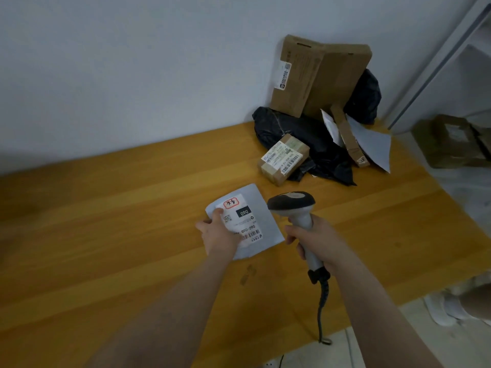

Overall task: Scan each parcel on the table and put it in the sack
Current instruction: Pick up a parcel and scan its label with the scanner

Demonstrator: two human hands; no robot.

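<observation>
Grey mailer point(245, 221) left hand point(220, 236), scanner point(292, 204) right hand point(316, 243)

Looks like a small parcel sorting room. A heap of labelled brown cardboard boxes point(318, 75) and black plastic mailer bags point(305, 131) is piled on an orange-brown wooden table point(106, 235) against a bare white wall point(132, 62). A corded grey handheld barcode scanner point(292, 203) is held beside a flat grey mailer point(269, 227) with a white shipping label, and more boxes point(449, 142) are stacked by a grey metal rack point(435, 73).

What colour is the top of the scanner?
The scanner top is mostly black, seen in the head view.
</observation>
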